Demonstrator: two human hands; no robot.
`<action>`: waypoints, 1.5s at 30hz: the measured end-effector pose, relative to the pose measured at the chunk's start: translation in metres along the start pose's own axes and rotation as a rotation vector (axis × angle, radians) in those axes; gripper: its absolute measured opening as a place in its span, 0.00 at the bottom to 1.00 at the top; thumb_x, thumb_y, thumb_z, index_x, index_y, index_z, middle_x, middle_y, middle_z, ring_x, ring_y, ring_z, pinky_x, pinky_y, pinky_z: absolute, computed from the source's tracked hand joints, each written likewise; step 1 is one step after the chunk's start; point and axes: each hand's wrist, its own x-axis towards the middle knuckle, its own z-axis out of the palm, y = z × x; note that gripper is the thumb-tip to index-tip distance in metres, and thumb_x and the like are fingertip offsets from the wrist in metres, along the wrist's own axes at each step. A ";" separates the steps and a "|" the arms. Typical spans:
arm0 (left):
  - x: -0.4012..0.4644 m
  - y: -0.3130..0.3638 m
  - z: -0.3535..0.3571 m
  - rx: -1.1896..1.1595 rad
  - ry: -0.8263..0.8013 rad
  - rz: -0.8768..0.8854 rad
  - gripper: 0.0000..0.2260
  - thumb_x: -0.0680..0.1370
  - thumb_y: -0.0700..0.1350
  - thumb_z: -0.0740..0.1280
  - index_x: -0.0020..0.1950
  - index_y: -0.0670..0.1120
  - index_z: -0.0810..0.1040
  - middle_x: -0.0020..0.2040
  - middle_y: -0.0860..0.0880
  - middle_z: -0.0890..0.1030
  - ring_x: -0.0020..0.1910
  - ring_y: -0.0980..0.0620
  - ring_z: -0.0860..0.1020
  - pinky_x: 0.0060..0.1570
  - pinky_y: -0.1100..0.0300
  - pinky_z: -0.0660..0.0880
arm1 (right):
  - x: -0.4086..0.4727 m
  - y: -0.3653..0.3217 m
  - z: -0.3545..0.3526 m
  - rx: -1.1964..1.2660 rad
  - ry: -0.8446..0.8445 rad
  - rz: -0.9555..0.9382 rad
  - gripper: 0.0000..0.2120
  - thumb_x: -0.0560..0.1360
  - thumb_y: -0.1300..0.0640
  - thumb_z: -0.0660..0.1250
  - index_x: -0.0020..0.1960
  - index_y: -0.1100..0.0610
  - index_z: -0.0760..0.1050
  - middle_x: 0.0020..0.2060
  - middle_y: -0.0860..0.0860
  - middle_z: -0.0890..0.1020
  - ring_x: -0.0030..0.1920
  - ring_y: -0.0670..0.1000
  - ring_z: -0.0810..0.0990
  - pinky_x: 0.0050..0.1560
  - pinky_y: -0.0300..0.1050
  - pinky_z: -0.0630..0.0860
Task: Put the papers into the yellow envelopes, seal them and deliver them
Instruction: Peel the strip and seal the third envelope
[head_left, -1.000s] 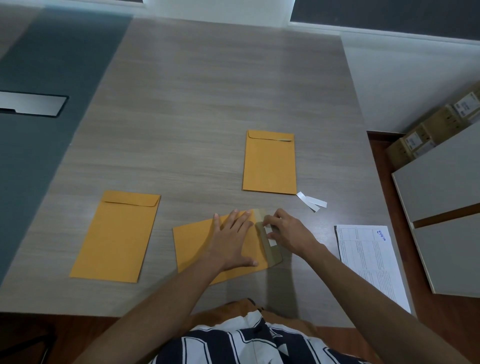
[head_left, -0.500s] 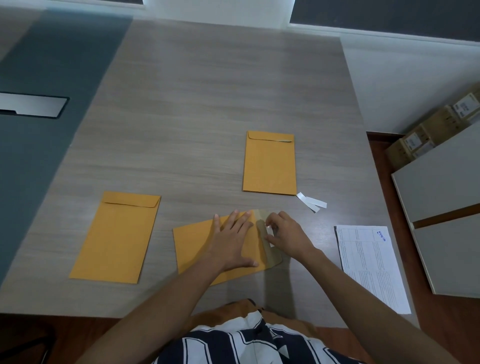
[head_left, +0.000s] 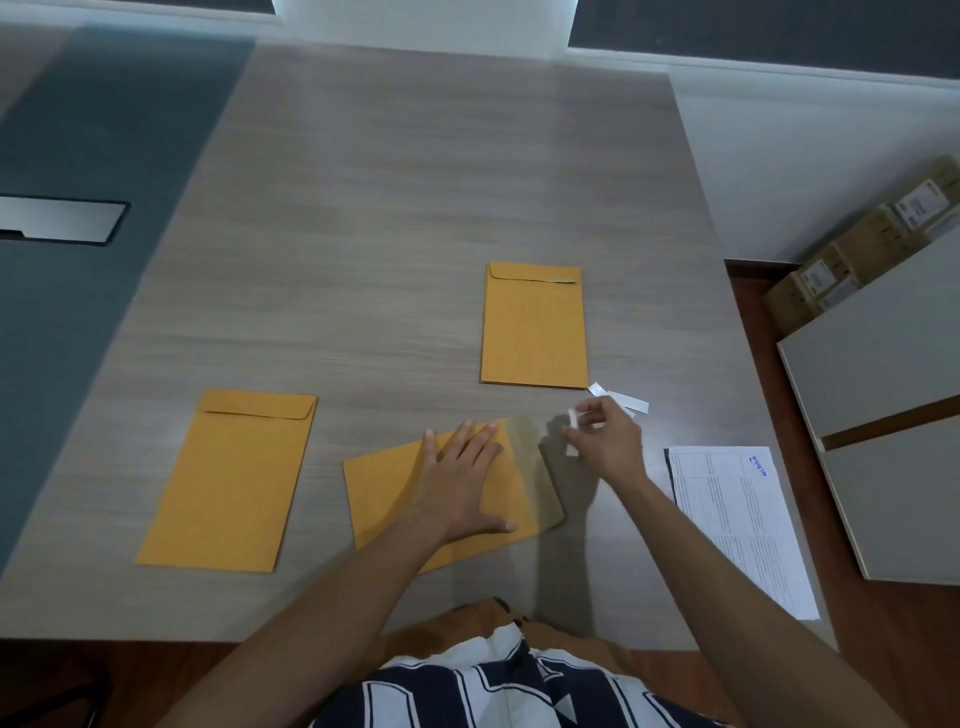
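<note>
Near the table's front edge, the left hand lies flat, fingers spread, on the middle yellow envelope, presumably to steady it. Its open flap points right, adhesive exposed. The right hand pinches a white release strip just beside the flap. Two closed envelopes lie apart; a printed paper waits at right.
</note>
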 end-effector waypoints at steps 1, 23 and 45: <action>0.001 0.001 0.000 0.013 0.003 -0.009 0.47 0.65 0.76 0.63 0.78 0.54 0.55 0.81 0.56 0.43 0.79 0.49 0.41 0.72 0.31 0.46 | 0.008 0.001 -0.008 -0.017 0.047 -0.010 0.12 0.68 0.61 0.75 0.50 0.58 0.78 0.42 0.51 0.81 0.42 0.50 0.79 0.46 0.46 0.77; -0.020 -0.006 0.008 -0.114 0.251 -0.135 0.32 0.74 0.61 0.68 0.71 0.45 0.66 0.67 0.47 0.71 0.67 0.48 0.68 0.64 0.56 0.66 | -0.041 0.002 0.028 -0.682 -0.177 -0.526 0.26 0.73 0.51 0.70 0.69 0.52 0.69 0.56 0.51 0.72 0.59 0.52 0.69 0.59 0.44 0.72; -0.017 -0.030 0.018 0.179 0.036 0.085 0.31 0.82 0.52 0.51 0.80 0.49 0.39 0.80 0.52 0.39 0.79 0.53 0.39 0.77 0.49 0.43 | -0.075 0.019 0.059 -1.095 -0.286 -0.481 0.30 0.82 0.54 0.50 0.79 0.47 0.38 0.78 0.46 0.44 0.79 0.56 0.43 0.76 0.61 0.43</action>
